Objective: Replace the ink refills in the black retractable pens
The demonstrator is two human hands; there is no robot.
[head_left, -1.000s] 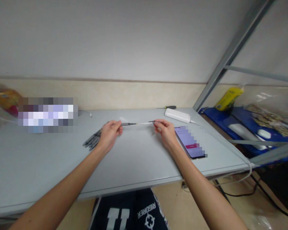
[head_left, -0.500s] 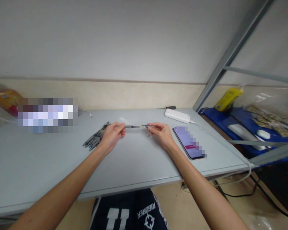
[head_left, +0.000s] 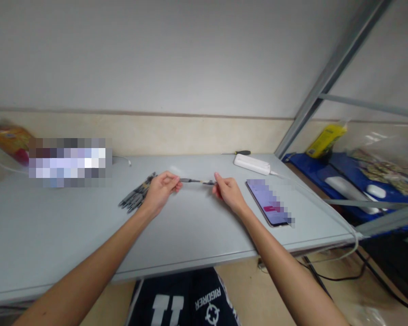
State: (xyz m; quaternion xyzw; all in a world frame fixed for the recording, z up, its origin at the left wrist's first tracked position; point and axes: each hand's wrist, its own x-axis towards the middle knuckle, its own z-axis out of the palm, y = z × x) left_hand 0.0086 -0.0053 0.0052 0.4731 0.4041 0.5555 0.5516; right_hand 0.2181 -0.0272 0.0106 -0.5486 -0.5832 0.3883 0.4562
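My left hand (head_left: 161,190) is closed in a pinch on the grey barrel of a slim pen (head_left: 189,180), held level just above the table. Its thin tip section points right, toward my right hand (head_left: 229,192). That hand is closed around a dark, partly clear pen cap (head_left: 210,183) at the pen's tip, its thumb pointing up. Whether the tip is inside the cap or just touching it I cannot tell. Beside my left wrist lies a bundle of several similar grey pens (head_left: 134,197), partly covered by the hand.
On the grey table (head_left: 177,235), a phone (head_left: 263,199) lies right of my right hand. Behind it are a white power strip (head_left: 251,164) and a screwdriver (head_left: 243,153). A metal frame (head_left: 302,120) stands at the right, by a blue surface with bags.
My right hand has changed its grip: the thumb now points up and the fingers are curled around the cap. My left hand and the pen are nearly where they were.
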